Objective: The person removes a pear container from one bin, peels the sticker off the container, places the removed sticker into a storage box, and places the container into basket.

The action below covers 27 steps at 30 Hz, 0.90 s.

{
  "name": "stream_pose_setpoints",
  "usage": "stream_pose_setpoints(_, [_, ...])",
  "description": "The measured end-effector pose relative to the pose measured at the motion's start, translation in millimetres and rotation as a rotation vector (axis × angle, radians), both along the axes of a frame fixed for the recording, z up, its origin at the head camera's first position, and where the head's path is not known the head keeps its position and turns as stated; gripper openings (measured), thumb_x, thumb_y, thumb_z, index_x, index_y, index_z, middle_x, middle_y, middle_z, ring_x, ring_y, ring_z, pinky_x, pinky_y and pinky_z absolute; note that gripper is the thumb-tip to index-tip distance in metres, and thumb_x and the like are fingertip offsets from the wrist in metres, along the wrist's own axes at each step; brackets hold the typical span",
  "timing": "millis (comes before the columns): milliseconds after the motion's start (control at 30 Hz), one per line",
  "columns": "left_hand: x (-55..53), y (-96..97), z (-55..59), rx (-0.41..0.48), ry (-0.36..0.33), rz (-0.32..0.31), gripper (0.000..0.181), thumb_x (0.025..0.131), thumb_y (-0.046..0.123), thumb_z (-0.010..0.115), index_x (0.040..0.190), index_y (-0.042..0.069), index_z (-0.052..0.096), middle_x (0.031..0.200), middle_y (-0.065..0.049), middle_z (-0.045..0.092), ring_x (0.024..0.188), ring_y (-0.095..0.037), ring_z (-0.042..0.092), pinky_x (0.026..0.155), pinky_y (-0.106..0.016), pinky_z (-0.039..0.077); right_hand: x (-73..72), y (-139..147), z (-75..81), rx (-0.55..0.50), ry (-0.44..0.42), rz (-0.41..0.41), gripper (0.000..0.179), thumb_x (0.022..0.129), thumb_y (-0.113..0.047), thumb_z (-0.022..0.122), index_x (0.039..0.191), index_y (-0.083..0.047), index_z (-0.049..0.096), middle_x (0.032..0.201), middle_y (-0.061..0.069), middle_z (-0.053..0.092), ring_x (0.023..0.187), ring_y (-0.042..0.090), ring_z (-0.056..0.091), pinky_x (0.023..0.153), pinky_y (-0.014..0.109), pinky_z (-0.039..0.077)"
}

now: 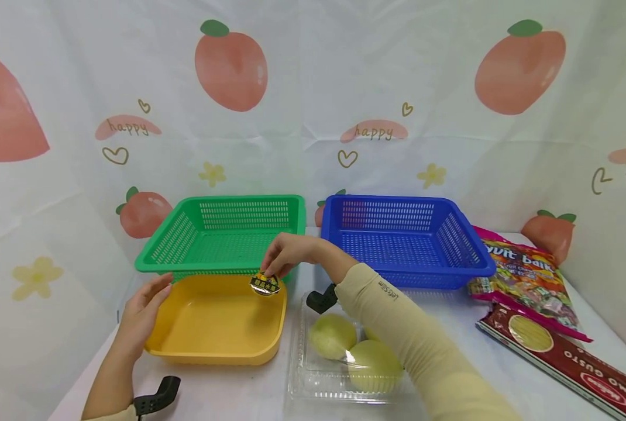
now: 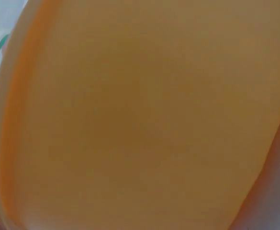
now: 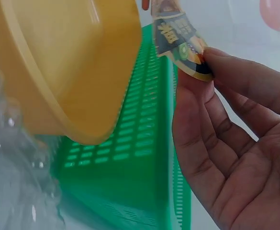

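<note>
My right hand pinches a round fruit label between thumb and fingertips, over the right back corner of a yellow basin. The label, dark with gold edging and printed characters, hangs from the fingertips; in the right wrist view the label looks slightly bent. At the basin's left back rim lies my left hand, its fingers fairly straight and the thumb by the rim. The basin wall fills the left wrist view and hides most of that hand. Inside, the basin holds nothing visible.
Behind the basin stands a green basket, with a blue basket to its right. A clear plastic box of pale yellow-green fruits sits under my right forearm. Far right lie a candy bag and a long red-brown packet.
</note>
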<state>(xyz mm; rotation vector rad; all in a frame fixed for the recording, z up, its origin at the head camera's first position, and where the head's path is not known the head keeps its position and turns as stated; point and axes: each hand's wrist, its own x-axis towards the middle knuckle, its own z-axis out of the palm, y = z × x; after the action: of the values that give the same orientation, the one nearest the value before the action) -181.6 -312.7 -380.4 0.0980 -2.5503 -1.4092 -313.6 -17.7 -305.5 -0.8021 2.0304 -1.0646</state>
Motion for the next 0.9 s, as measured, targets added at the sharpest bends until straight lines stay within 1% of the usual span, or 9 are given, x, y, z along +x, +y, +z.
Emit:
stream_pose_setpoints(100, [1.1, -2.4, -1.7, -0.024, 0.0, 0.015, 0.056, 0.099, 0.038, 0.037, 0.139, -0.001, 0.036, 0.127, 0.01, 0.047, 0.097, 0.023, 0.036, 0.078, 0.005, 0.03, 0.2, -7, -2.6, 0.018, -0.001, 0.0, 0.017, 0.086, -0.003, 0.063, 0.101, 0.003, 0.068, 0.093, 0.009, 0.07, 0.074, 0.011, 0.064, 0.077, 0.03, 0.057])
stream_pose_setpoints(167, [1.7, -3.7, -3.0, -0.036, -0.009, 0.017, 0.056, 0.1, 0.037, 0.037, 0.139, -0.002, 0.036, 0.132, -0.001, 0.047, 0.097, 0.023, 0.035, 0.078, 0.005, 0.03, 1.0, -11, -3.4, 0.03, 0.005, -0.001, 0.016, 0.086, -0.004, 0.064, 0.1, 0.002, 0.068, 0.094, 0.01, 0.07, 0.073, 0.011, 0.064, 0.075, 0.029, 0.057])
stream_pose_setpoints(267, [1.9, -6.0, -5.9, -0.044, -0.028, 0.01, 0.055, 0.1, 0.036, 0.036, 0.14, -0.003, 0.034, 0.137, -0.018, 0.043, 0.095, 0.023, 0.033, 0.077, 0.005, 0.03, 2.6, -17, -4.6, 0.049, 0.011, 0.012, 0.016, 0.086, -0.004, 0.063, 0.1, 0.002, 0.068, 0.094, 0.01, 0.07, 0.073, 0.011, 0.064, 0.074, 0.028, 0.057])
stream_pose_setpoints(333, [1.6, -7.4, -8.1, -0.046, -0.038, 0.007, 0.056, 0.1, 0.036, 0.036, 0.14, -0.004, 0.034, 0.139, -0.025, 0.04, 0.094, 0.024, 0.031, 0.077, 0.005, 0.03, 4.2, -21, -5.2, 0.06, 0.014, 0.021, 0.016, 0.086, -0.003, 0.064, 0.1, 0.002, 0.068, 0.093, 0.009, 0.069, 0.073, 0.011, 0.064, 0.074, 0.028, 0.057])
stream_pose_setpoints(433, [1.4, -9.8, -11.3, -0.044, -0.058, 0.004, 0.057, 0.1, 0.036, 0.034, 0.14, -0.005, 0.033, 0.14, -0.028, 0.038, 0.094, 0.024, 0.03, 0.076, 0.005, 0.029, 6.1, -26, -7.5, 0.064, 0.021, 0.034, 0.016, 0.086, -0.002, 0.063, 0.1, 0.002, 0.068, 0.089, 0.008, 0.068, 0.072, 0.012, 0.063, 0.074, 0.029, 0.057])
stream_pose_setpoints(533, [1.4, -11.7, -14.6, -0.043, -0.077, 0.004, 0.058, 0.1, 0.037, 0.034, 0.14, -0.005, 0.033, 0.14, -0.028, 0.039, 0.093, 0.024, 0.029, 0.075, 0.005, 0.029, 8.4, -33, -11.1, 0.064, 0.038, 0.037, 0.015, 0.085, -0.003, 0.064, 0.098, 0.002, 0.069, 0.084, 0.006, 0.067, 0.069, 0.011, 0.063, 0.072, 0.027, 0.057])
stream_pose_setpoints(667, [0.2, -11.3, -18.1, -0.043, -0.079, 0.015, 0.056, 0.1, 0.036, 0.035, 0.139, -0.004, 0.036, 0.139, -0.027, 0.04, 0.092, 0.025, 0.031, 0.075, 0.005, 0.03, 12.7, -45, -17.6, 0.076, 0.075, 0.034, 0.012, 0.085, -0.003, 0.064, 0.095, 0.001, 0.07, 0.081, 0.005, 0.068, 0.067, 0.01, 0.062, 0.067, 0.024, 0.057])
stream_pose_setpoints(767, [-0.7, -9.7, -19.5, -0.041, -0.082, 0.029, 0.054, 0.1, 0.034, 0.035, 0.139, -0.004, 0.037, 0.139, -0.027, 0.04, 0.089, 0.026, 0.032, 0.075, 0.005, 0.031, 17.3, -53, -22.2, 0.093, 0.091, 0.035, 0.011, 0.085, -0.002, 0.064, 0.093, 0.0, 0.071, 0.082, 0.006, 0.07, 0.066, 0.01, 0.063, 0.066, 0.023, 0.057])
stream_pose_setpoints(900, [-0.5, -8.0, -19.2, -0.03, -0.106, 0.05, 0.054, 0.101, 0.034, 0.034, 0.139, -0.003, 0.037, 0.14, -0.027, 0.039, 0.086, 0.025, 0.032, 0.073, 0.005, 0.03, 23.8, -62, -25.6, 0.119, 0.097, 0.031, 0.01, 0.085, -0.003, 0.064, 0.092, -0.001, 0.07, 0.081, 0.005, 0.069, 0.066, 0.011, 0.063, 0.064, 0.022, 0.056])
